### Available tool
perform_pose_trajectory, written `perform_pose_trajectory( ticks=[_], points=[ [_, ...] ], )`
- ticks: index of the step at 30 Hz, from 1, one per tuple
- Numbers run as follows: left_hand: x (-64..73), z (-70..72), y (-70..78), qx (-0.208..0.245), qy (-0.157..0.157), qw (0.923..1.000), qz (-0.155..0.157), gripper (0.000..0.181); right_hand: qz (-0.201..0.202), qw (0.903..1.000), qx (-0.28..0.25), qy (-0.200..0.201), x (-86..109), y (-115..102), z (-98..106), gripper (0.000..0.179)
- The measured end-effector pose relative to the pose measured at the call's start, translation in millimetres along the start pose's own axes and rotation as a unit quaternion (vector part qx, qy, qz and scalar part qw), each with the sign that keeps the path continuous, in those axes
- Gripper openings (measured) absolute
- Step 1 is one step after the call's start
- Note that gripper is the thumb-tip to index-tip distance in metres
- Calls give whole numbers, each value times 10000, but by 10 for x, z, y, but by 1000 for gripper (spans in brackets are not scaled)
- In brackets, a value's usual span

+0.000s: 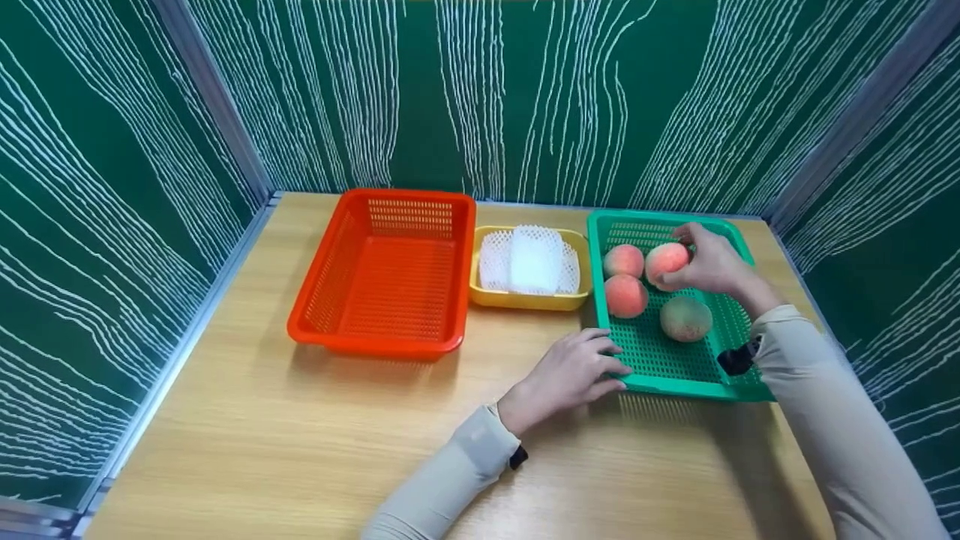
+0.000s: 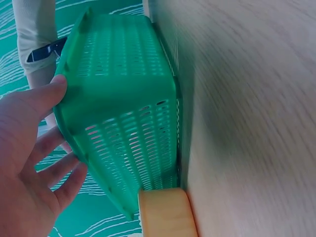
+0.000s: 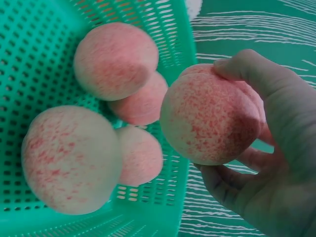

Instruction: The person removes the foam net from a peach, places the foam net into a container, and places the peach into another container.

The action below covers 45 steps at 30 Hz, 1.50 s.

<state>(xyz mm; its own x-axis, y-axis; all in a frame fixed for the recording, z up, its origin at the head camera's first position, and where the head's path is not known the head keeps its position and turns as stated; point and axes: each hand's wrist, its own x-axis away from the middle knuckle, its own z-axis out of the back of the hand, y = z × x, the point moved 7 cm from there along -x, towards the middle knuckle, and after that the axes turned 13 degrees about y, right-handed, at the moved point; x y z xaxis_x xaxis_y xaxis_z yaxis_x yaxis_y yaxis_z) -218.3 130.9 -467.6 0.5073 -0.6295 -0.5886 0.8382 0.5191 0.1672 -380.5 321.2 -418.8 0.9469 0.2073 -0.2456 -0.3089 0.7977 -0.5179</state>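
My right hand (image 1: 709, 261) grips a pink peach (image 3: 212, 118) between thumb and fingers, over the far part of the green basket (image 1: 667, 385). In the right wrist view several other peaches lie below and beside it, among them a paler, yellowish one (image 3: 71, 160). A pink peach (image 1: 626, 295) sits along the basket's left side. The left hand (image 1: 574, 371) rests at the basket's near left corner. In the left wrist view its thumb (image 2: 58, 86) touches the rim, and its loosely extended fingers lie along the other side of the corner.
A small yellow basket (image 1: 529, 301) with white foam nets (image 1: 535, 259) stands against the green basket's left side. Further left is a red-orange basket (image 1: 397, 292) with nothing in it. Green panels (image 1: 420, 97) with white lines border the wooden table (image 1: 360, 442).
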Motion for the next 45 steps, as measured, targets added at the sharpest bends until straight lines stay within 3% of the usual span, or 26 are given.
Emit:
perform_pose_trajectory(
  ticks=[6,20,29,45],
  points=[
    [1,-11,-8,47,90,9999,20,27,6,9998,107,-181,-4,84,-99,54],
    [16,-27,-18,125,72,9997,218,26,-157,9978,140,-631,-60,192,-234,56],
    [36,-32,-24,200,66,9989,429,26,-20,9971,301,-704,-83,160,-247,54],
    [36,-54,-31,179,22,9989,428,27,85,9978,263,-605,-41,133,-196,57]
  ],
)
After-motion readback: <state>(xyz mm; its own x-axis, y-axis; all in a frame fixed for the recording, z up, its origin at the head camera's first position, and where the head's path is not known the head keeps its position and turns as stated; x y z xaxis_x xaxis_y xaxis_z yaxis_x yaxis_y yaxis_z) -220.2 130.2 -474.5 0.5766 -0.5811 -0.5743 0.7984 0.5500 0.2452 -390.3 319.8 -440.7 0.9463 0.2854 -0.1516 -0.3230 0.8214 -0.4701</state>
